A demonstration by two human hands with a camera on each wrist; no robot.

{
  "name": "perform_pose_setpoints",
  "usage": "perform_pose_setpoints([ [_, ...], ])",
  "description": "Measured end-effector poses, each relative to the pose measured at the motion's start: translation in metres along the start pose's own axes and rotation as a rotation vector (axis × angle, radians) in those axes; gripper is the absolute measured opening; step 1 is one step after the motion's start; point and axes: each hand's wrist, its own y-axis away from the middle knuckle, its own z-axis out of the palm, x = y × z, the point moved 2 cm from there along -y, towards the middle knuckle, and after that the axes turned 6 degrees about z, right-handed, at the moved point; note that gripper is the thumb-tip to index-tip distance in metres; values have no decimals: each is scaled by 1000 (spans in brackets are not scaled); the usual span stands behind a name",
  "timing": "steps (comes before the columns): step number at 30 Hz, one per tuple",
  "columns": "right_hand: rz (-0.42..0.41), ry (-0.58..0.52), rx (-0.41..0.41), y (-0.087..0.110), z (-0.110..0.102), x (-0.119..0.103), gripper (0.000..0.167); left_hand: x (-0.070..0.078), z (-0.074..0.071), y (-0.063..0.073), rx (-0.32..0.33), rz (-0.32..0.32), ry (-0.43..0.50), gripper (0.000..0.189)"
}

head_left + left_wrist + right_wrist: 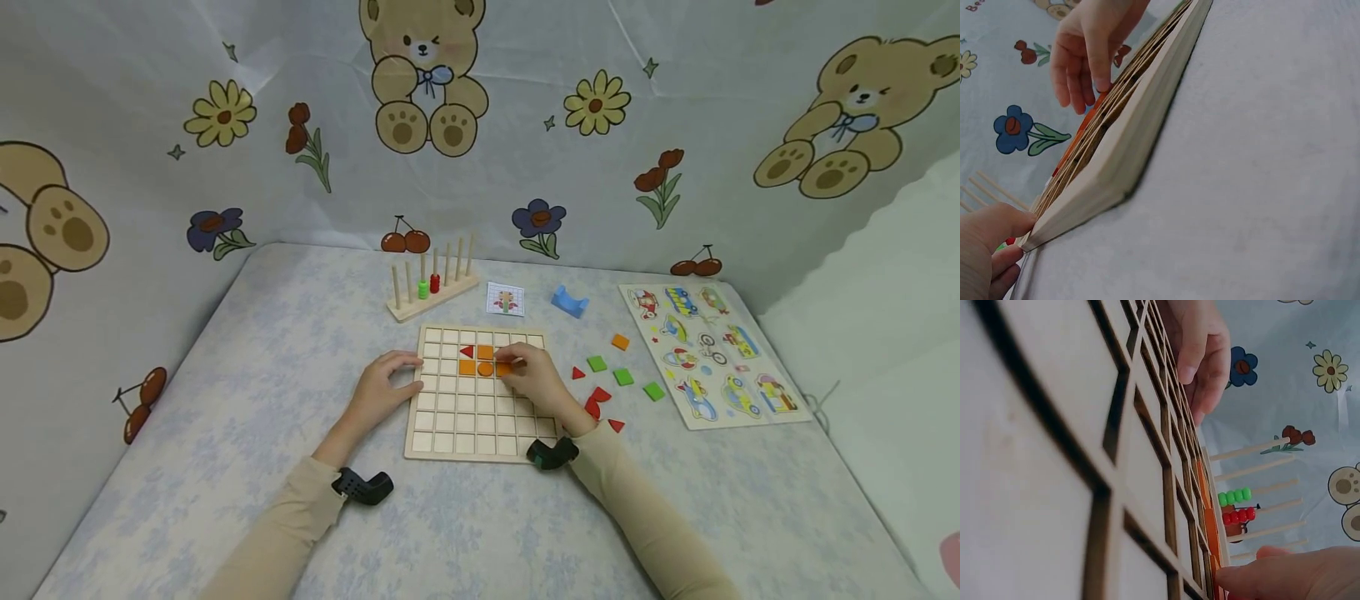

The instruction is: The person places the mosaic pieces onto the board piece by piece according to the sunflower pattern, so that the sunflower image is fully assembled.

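Observation:
A wooden grid board (453, 422) lies on the table with orange pieces in its upper cells: a square (485, 352), another square (467, 367) and a round one (485, 369). A red triangle (467, 352) sits beside them. My right hand (531, 377) is over the board, its thumb (1244, 575) touching an orange square (503, 369) in the cell right of the round piece; the other fingers stand apart from the thumb. Against the board's left edge rests my left hand (381, 386), thumb (1013, 220) on the rim and fingers alongside.
Right of the board lie green squares (623, 377), red pieces (597, 400) and an orange square (620, 342). Behind are a peg stand (442, 297) with green and red beads, a pattern card (506, 299) and a blue curved piece (570, 302). A picture puzzle board (712, 358) lies far right.

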Motion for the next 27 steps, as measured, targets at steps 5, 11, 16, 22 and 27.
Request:
perform_pose_setpoints([
  [5,-24,7,14,-1,-6,0,29,2,0,0,5,-1,-2,34],
  [11,19,84,130,-2,-36,5,25,3,0,1,12,-3,1,34],
  [16,137,135,239,7,-70,24,29,3,0,0,9,1,4,34],
  [22,284,174,323,24,-100,57,32,4,-1,0,4,12,-3,34],
  [27,309,205,382,35,-117,75,32,5,-1,0,3,12,2,33],
])
